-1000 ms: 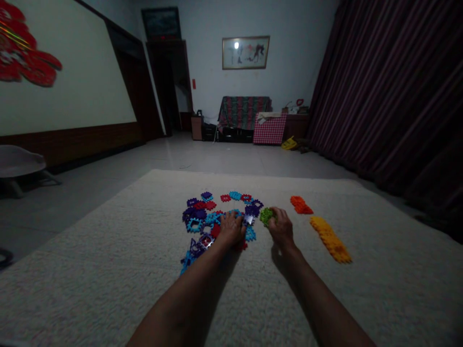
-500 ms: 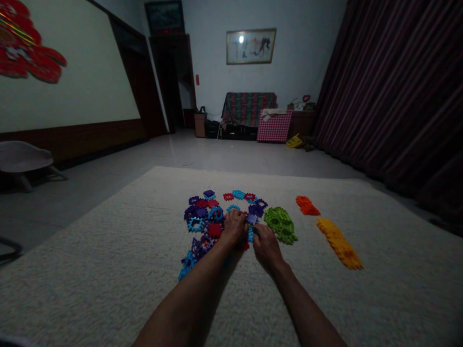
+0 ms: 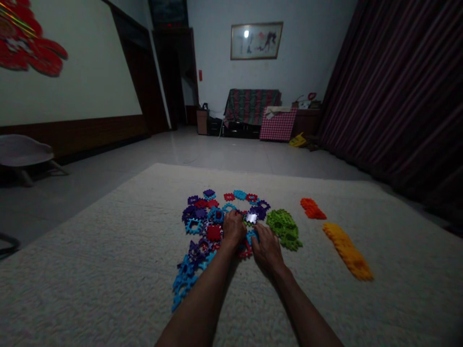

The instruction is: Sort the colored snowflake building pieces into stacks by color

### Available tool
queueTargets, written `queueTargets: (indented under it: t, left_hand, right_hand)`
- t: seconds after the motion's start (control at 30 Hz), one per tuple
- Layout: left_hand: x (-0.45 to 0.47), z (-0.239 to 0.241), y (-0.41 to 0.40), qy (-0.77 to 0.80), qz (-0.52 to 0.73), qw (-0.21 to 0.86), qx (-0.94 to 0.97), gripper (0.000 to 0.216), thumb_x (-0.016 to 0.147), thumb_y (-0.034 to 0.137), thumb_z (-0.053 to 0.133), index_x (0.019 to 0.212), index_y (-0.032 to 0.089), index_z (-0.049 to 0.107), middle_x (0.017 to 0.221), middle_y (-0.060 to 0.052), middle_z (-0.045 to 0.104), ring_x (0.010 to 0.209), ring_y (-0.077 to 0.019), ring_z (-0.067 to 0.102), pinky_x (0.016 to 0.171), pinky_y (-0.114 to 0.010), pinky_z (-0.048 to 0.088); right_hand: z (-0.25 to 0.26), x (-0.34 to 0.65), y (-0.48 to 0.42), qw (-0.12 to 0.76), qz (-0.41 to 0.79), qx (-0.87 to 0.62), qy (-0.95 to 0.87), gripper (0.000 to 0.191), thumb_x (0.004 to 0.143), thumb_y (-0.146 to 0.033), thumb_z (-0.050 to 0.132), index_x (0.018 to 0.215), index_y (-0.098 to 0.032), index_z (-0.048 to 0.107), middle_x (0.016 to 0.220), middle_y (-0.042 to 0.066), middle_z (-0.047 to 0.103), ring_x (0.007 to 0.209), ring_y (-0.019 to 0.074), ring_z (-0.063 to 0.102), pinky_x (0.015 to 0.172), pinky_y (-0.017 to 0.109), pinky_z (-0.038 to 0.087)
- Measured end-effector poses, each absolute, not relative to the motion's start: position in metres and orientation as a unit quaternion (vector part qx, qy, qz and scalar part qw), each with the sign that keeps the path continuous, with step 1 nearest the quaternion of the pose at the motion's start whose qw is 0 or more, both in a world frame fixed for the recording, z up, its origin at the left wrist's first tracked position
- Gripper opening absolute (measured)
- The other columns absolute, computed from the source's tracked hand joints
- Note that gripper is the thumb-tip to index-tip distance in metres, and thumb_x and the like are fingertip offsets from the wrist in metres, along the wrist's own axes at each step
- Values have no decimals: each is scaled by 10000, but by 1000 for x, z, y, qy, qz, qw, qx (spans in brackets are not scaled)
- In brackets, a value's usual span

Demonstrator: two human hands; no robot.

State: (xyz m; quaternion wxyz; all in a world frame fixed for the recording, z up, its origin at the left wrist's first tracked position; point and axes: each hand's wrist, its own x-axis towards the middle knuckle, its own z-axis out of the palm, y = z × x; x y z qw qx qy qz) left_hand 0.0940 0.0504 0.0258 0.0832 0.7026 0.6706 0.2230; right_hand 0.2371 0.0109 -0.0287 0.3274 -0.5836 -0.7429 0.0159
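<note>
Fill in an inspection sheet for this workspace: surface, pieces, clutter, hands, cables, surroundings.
Surface: pale textured mat on a tiled floor.
Pieces: mixed blue, purple and red pieces spread around the left hand; green pile, orange pile and yellow pile to the right, apart from one another.
Clutter: yellow item on the floor near the curtain, too small to identify.
Hands: left hand over the mixed pieces; right hand at a blue piece; grips cannot be made out.
Cables: white cord by the black cabinet.
Surroundings: low seat at left, dark curtain at right, framed picture ahead.
</note>
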Motion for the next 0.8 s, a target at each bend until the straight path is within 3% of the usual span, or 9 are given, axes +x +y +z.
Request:
queueTargets:
  t: [0.17,0.3,0.57,0.8]
  left_hand:
    - [99,18,46,678,209,79,700,356,902,205,510,1174,135,729,1358,-175,613,1318,-317,506,1125,-430,412]
    - [103,13,46,691,225,81,682,417,920,264,526,1291,137,668,1505,-186,513,1425,-355,419,1172,-483,362]
    - [100,14,49,674,252,95,688,353,894,289,601,1203,135,674,1481,-175,535,1421,-322,429,1179,-465,362]
    - [100,10,54,651,309,79,689,201,936,210,535,1012,186,720,1280,-124,648,1286,-269,527,1132,-451,420]
  right_hand:
    - [-25,233,20,312,26,-605,-732,440,874,-226,480,1292,-188,612,1380,153,637,1260,327,556,1016,491,446]
    - [-25,229,32,324,36,-627,-708,465,806,-219,528,1260,-192,623,1247,164,694,1164,342,596,981,485,468]
    - [-26,222,38,456,85,-545,-699,502,728,-171,451,1203,-170,613,1182,146,675,1131,279,619,1041,459,487]
    - [-24,216,40,505,93,-514,-688,578,783,-172,452,1354,-199,532,1186,125,656,1116,255,629,1031,467,515]
